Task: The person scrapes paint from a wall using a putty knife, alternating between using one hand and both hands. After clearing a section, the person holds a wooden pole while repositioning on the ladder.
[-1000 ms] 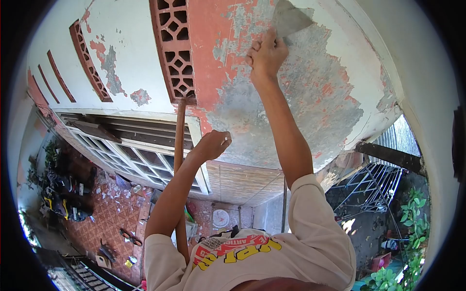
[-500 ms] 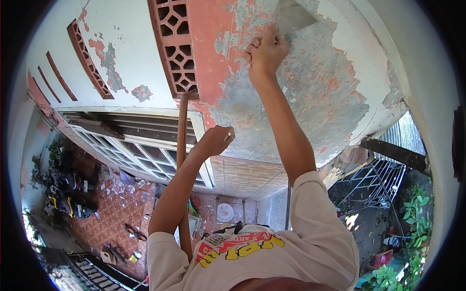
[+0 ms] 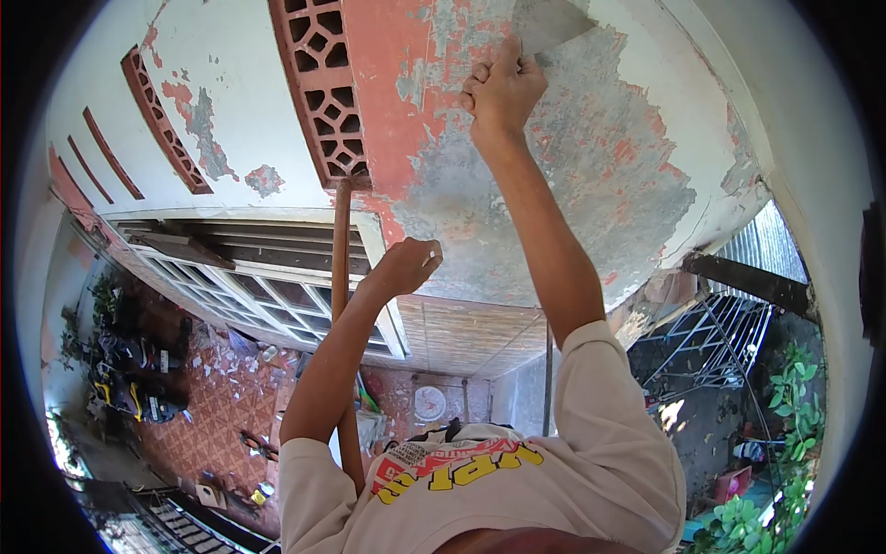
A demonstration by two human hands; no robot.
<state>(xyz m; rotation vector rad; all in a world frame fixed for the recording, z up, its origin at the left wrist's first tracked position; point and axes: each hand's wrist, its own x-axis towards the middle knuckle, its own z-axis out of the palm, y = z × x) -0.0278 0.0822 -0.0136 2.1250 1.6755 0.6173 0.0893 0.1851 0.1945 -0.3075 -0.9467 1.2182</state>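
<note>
My right hand (image 3: 506,92) is raised high against the wall, fingers wrapped round a scraper. The wide grey blade of the scraper (image 3: 552,26) lies on the wall, its far edge near the top of the view; the handle is hidden in my fist. Around it the wall (image 3: 563,194) shows bare grey plaster with flecks of red and torn edges of white paint. Lower and to the left, my left hand (image 3: 406,266) is curled shut close to the wall, near the window frame corner. Behind my left forearm runs a wooden pole (image 3: 341,240).
A red vent block (image 3: 325,102) sits left of the scraped patch, above a louvred window (image 3: 268,277). Paint chips litter the tiled floor (image 3: 198,397) far below. A dark beam (image 3: 748,291), a metal rack (image 3: 715,342) and plants (image 3: 796,397) are at the right.
The whole view has shifted slightly. My right hand and the scraper sit a little higher and farther left in view. The left hand keeps its curled pose.
</note>
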